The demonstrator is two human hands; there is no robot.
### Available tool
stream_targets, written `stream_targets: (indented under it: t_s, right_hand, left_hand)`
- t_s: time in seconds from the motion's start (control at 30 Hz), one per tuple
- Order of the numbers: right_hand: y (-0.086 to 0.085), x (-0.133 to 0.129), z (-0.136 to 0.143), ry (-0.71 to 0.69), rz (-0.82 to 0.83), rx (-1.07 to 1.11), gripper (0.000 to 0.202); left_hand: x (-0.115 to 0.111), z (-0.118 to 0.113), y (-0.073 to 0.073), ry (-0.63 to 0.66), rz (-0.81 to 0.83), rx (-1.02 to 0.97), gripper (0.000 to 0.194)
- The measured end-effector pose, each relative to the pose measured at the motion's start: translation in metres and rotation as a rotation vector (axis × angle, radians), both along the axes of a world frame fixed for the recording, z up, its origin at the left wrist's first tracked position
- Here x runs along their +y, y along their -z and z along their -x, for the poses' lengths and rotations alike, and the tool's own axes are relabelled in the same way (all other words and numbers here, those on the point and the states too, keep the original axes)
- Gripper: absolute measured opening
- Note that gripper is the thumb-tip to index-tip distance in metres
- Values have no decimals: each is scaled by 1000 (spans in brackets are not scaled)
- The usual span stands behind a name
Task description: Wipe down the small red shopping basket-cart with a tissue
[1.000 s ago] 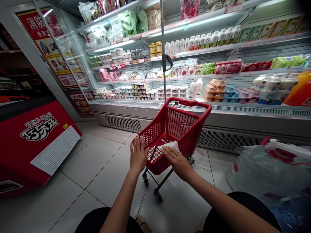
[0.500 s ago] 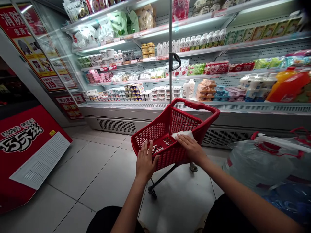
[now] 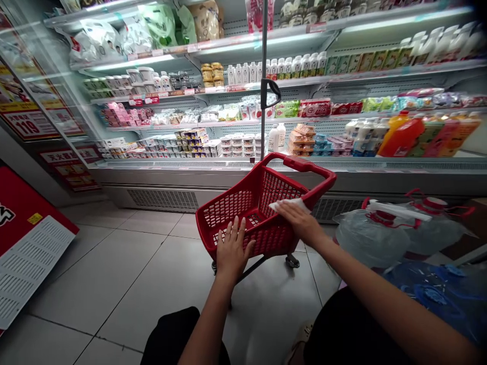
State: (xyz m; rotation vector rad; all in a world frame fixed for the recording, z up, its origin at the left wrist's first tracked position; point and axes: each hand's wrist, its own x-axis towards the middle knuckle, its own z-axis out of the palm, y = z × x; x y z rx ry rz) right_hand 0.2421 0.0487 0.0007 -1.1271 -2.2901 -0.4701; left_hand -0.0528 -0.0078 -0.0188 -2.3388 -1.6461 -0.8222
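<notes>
**A white cloth [image 3: 300, 204] lay under the right hand [image 3: 302, 221] on a red cart [image 3: 272, 241]**

With the red cart as the centre of the dial, it stood on the tiled floor [image 3: 125, 258], its push handle [image 3: 301, 163] rising toward 1 o'clock and one wheel [image 3: 292, 261] showing at 5 o'clock. At 3 o'clock the right hand, fingers close together and nearly flat, held the white cloth against the near rim; its thumb was hidden. Between 7 and 8 o'clock the left hand [image 3: 232, 256] was bare and spread wide, fingertips over the cart's near side; whether it pressed there could not be told.

Behind, at 12 o'clock, ran a refrigerated case [image 3: 380, 180] with a black door handle [image 3: 264, 95] and two white bottles [image 3: 277, 138] on its lowest shelf. An orange-red bottle [image 3: 403, 139] leaned at 2 o'clock. Large clear bottles [image 3: 371, 241] with red carriers stood at 3 o'clock, blue bottles [image 3: 429, 291] at 4, and a red cabinet [image 3: 23, 203] at 9. A poster [image 3: 32, 124] hung toward 10 o'clock.
</notes>
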Motion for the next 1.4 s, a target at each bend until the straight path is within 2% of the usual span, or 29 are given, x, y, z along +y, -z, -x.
stream_targets:
  t_s: [0.07, 0.13, 0.23, 0.33, 0.43, 0.5, 0.57, 0.63, 0.77, 0.87, 0.93, 1.0, 1.1, 1.17, 1.23, 1.33, 1.4]
  right_hand:
    - [-4, 3, -21, 65, -28, 21, 68]
    - [-4, 1, -25, 89, -38, 34, 68]
    - [-1, -5, -21, 34, -15, -12, 70]
    - [-8, -6, -36, -17, 17, -98, 67]
    - [-21, -2, -65, 99, -8, -61, 66]
    - [-23, -2, -73, 180, -34, 3, 65]
    - [-19, -5, -61, 179, -34, 32, 64]
    - [-10, -12, -33, 101, -11, 17, 64]
    - [9, -28, 32, -69, 40, -15, 63]
    - [12, -33, 48, -137, 46, -43, 60]
    - [8, -33, 33, -168, 45, -88, 60]
    - [-1, -30, 1, -142, 43, -120, 62]
    - [-17, -24, -59, 33, 7, -83, 67]
    - [-23, -21, -84, 127, -14, -45, 70]
    - [-20, -23, -85, 164, -9, -7, 72]
    - [-7, -31, -52, 117, 23, 22, 71]
    - [1, -37, -30, 30, 56, -2, 71]
  left_hand:
    - [-1, -5, 0, 6, 6, -2, 72]
    - [-2, -11, 0, 9, 7, -8, 72]
    - [-4, -14, 0, -1, 7, -17, 69]
    - [-5, -13, 1, -12, 9, -18, 66]
    - [-5, -11, 2, -37, 4, -16, 66]
    - [-6, -13, 2, -68, -23, 7, 66]
    - [-7, -18, 1, -102, -69, 48, 66]
    - [-8, -25, -2, -87, -114, 96, 68]
    - [-6, -50, -8, 76, -149, 143, 73]
    - [-5, -69, -6, 158, -152, 141, 79]
    - [-5, -77, -3, 168, -156, 135, 81]
    - [-6, -80, 2, 155, -156, 130, 82]
    - [-8, -82, 7, 135, -150, 134, 78]
    - [-8, -83, 8, 128, -150, 139, 75]
    - [-8, -84, 9, 119, -149, 141, 74]
    - [-8, -85, 9, 94, -144, 140, 75]
    - [-8, -83, 8, 85, -145, 146, 73]
